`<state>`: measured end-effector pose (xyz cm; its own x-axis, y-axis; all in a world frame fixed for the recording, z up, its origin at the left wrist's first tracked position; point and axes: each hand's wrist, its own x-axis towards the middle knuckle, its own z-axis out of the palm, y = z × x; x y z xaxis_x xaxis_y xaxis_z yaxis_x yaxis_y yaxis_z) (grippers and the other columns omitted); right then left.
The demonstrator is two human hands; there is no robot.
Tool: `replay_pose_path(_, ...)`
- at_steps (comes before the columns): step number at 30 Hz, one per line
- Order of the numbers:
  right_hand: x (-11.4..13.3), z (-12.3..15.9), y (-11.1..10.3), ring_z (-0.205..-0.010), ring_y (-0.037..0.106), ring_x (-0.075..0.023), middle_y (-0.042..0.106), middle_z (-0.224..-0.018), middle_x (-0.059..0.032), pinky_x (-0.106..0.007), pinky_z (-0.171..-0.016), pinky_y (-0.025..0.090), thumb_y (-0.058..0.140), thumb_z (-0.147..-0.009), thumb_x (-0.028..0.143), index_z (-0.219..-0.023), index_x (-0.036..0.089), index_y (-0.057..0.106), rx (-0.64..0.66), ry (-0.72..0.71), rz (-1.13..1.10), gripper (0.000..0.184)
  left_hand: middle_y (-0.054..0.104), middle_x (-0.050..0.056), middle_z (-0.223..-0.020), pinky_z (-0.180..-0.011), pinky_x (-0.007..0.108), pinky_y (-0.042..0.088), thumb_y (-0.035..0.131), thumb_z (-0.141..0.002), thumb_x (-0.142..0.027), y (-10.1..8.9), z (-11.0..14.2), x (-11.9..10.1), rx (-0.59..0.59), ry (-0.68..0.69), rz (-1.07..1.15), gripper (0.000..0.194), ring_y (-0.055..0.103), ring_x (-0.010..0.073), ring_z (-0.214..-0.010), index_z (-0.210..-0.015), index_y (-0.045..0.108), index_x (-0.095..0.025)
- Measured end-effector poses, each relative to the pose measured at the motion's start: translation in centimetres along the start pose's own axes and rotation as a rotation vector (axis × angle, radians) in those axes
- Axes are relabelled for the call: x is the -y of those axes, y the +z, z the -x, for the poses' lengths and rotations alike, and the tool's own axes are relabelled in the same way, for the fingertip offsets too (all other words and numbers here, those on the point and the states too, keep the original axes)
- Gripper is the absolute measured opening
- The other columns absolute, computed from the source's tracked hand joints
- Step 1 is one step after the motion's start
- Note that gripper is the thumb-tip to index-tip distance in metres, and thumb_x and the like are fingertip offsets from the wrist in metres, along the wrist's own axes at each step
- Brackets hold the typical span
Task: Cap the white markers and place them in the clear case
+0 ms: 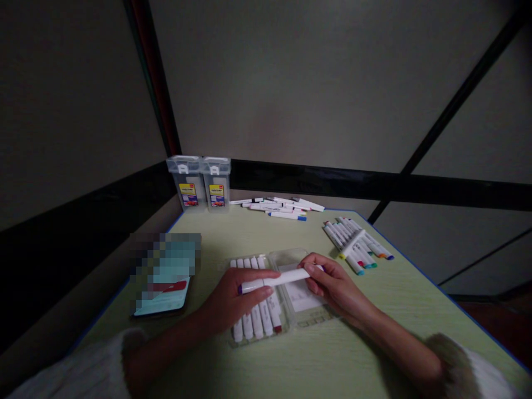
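A white marker with a purple end lies across both my hands, above an opened clear plastic case. My left hand pinches its left part between thumb and fingers. At its other end, my right hand is closed around the tip. Below, several white markers lie side by side in the left half of the case, one showing a dark red end. The right half holds a white paper insert, partly covered by my right hand.
Two clear lidded boxes with yellow labels stand at the back left. A loose pile of markers lies along the far edge, and another group of colour-ended markers on the right. A phone-like device, partly pixelated, rests at left.
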<state>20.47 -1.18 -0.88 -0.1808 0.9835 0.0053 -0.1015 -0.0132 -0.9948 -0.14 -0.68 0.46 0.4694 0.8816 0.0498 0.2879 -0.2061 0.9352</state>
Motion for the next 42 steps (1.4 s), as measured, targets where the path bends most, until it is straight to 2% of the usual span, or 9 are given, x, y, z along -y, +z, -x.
replay_pose_path(7,0.12,0.06,-0.19,-0.047,0.033,-0.0071,0.043,-0.051,0.0049,-0.021,-0.045,0.022,0.061,-0.07,0.04,-0.072,0.015,0.055,0.005,-0.025,0.045,0.026,0.06,0.0,-0.06,-0.037,0.015,0.033,0.055,-0.07,-0.024,-0.16,-0.05,-0.1,-0.03,0.014,-0.037,0.032,0.042,0.0058,-0.041,-0.1,0.066,-0.015)
replay_pose_path(11,-0.02,0.07,-0.38,-0.049,0.035,-0.008,0.044,-0.053,0.0044,-0.022,-0.046,0.023,0.061,-0.07,0.04,-0.074,0.016,0.056,0.01,-0.04,0.079,0.025,0.061,0.0,-0.06,-0.037,0.016,0.033,0.055,-0.07,-0.025,-0.14,-0.12,-0.22,-0.033,-0.024,-0.018,0.033,0.043,0.0065,-0.042,-0.099,0.066,-0.013)
replay_pose_path(23,-0.44,0.0,-0.68,-0.052,0.036,-0.0084,0.045,-0.056,0.0036,-0.022,-0.046,0.024,0.061,-0.073,0.034,-0.075,0.017,0.056,0.038,-0.059,0.076,0.018,0.053,-0.003,-0.052,-0.037,0.016,0.03,0.054,-0.071,-0.026,-0.04,-0.16,-0.21,-0.04,-0.048,0.018,0.033,0.038,0.0052,-0.039,-0.098,0.066,-0.013)
replay_pose_path(28,-0.59,-0.06,-0.81,-0.051,0.037,-0.0087,0.046,-0.057,0.0031,-0.021,-0.045,0.026,0.063,-0.07,0.033,-0.077,0.018,0.059,0.029,-0.045,0.049,0.017,0.053,-0.003,-0.055,-0.037,0.016,0.03,0.054,-0.071,-0.026,-0.13,-0.23,-0.31,-0.027,-0.049,0.007,0.034,0.039,0.0049,-0.039,-0.099,0.065,-0.012)
replay_pose_path(32,-0.57,-0.03,-0.76,-0.053,0.04,-0.009,0.051,-0.063,0.002,-0.02,-0.045,0.028,0.066,-0.066,0.033,-0.085,0.02,0.063,0.0,-0.026,0.033,0.023,0.048,-0.005,-0.047,-0.036,0.016,0.029,0.054,-0.07,-0.026,-0.19,-0.22,-0.47,-0.034,-0.052,0.008,0.034,0.037,0.005,-0.037,-0.099,0.065,-0.01)
replay_pose_path(37,-0.59,-0.03,-0.71,-0.051,0.04,-0.0086,0.05,-0.06,0.0019,-0.02,-0.043,0.029,0.067,-0.066,0.032,-0.082,0.019,0.063,-0.014,-0.035,0.046,0.021,0.039,-0.009,-0.039,-0.036,0.016,0.027,0.054,-0.07,-0.025,-0.2,-0.2,-0.36,-0.042,-0.07,0.049,0.035,0.033,0.0047,-0.035,-0.1,0.065,-0.011)
replay_pose_path(42,-0.57,-0.04,-0.68,-0.05,0.041,-0.009,0.051,-0.059,0.0017,-0.02,-0.042,0.03,0.066,-0.066,0.034,-0.079,0.019,0.063,-0.008,-0.033,0.072,0.019,0.037,-0.009,-0.036,-0.036,0.016,0.027,0.054,-0.07,-0.025,-0.19,-0.21,-0.36,-0.046,-0.065,0.079,0.034,0.032,0.0046,-0.033,-0.099,0.065,-0.011)
